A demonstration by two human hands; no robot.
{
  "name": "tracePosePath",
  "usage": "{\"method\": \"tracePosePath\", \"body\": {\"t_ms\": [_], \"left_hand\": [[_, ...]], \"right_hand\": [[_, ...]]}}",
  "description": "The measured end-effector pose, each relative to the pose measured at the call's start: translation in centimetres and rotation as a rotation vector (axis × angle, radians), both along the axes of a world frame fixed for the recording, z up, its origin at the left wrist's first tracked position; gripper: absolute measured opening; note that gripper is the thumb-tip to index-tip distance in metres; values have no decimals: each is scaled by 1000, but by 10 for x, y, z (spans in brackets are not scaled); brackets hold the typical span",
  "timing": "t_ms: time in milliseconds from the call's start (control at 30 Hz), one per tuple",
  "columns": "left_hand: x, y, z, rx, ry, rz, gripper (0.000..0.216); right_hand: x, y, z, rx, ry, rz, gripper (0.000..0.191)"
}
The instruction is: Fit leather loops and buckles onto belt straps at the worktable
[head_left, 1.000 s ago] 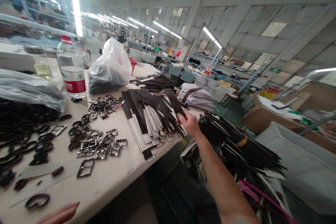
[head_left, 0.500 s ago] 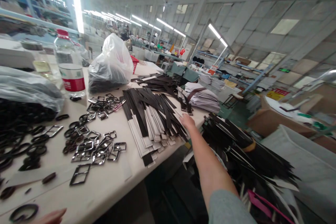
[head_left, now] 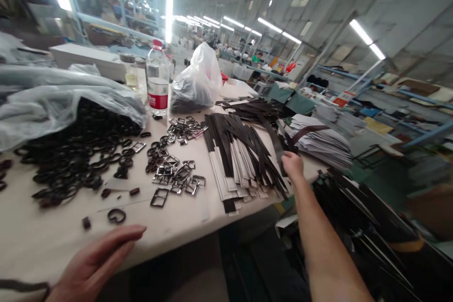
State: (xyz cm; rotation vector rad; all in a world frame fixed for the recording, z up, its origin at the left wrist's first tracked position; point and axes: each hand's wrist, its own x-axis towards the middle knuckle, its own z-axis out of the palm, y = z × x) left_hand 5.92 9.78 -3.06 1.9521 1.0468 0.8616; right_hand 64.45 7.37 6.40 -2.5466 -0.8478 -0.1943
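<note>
My right hand (head_left: 293, 166) reaches over the right side of the table, fingers closed on the end of a dark strap (head_left: 275, 143). Just left of it lies a fanned pile of black and white strips (head_left: 240, 160). At the lower left, my left hand (head_left: 101, 259) is held above the table's front edge, fingers stretched out and holding nothing. Close by it sit a small dark loop (head_left: 116, 216) and a single metal buckle (head_left: 159, 197). More metal buckles (head_left: 179, 174) are heaped between the hands.
Many black loops (head_left: 81, 151) spill from a clear plastic bag (head_left: 63, 99) on the left. A water bottle (head_left: 157, 80) and a tied plastic bag (head_left: 198, 80) stand behind. To the right are a stack of pale sheets (head_left: 320, 141) and bundled dark strips (head_left: 364, 207) below table height.
The view has swung left, so the table things sit further right. My left hand has come further into view. A dark strap now runs to my right hand's fingers.
</note>
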Motion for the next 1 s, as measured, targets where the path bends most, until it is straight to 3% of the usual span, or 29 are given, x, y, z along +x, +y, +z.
{"method": "tracePosePath", "body": {"t_ms": [133,167,233,300,367,400,467,567,700,800,900,1000], "left_hand": [[22,-9,34,-185,-98,-36,24],[29,-11,40,-272,-139,-82,26],[42,-16,48,-475,-274,-202,36],[53,-20,54,-632,-467,-337,63],[60,-23,63,-711,-677,-426,87],[61,-24,68,-731,-773,-417,90],[55,-25,78,-758,-898,-273,76],[30,-18,87,-784,-865,53,43],[-16,-7,78,-668,-660,353,27],[-39,-10,68,-711,-602,399,20],[-42,-21,61,-917,-610,348,19],[-34,-35,54,-1065,-636,267,21]], "right_hand": [[-75,-21,9,290,-36,189,47],[-103,-32,9,518,-17,297,46],[-165,-58,8,729,99,476,42],[-225,-85,5,733,189,593,36],[-274,-105,0,565,344,805,33],[-292,-111,-3,466,416,914,33],[-316,-118,-8,276,549,1097,34],[-322,-120,-11,78,669,1200,34],[-298,-124,-6,-123,691,1148,31],[-273,-124,-2,-290,715,1131,28],[-259,-120,-8,-438,745,1110,28],[-268,-115,-21,-407,680,1039,30]]}}
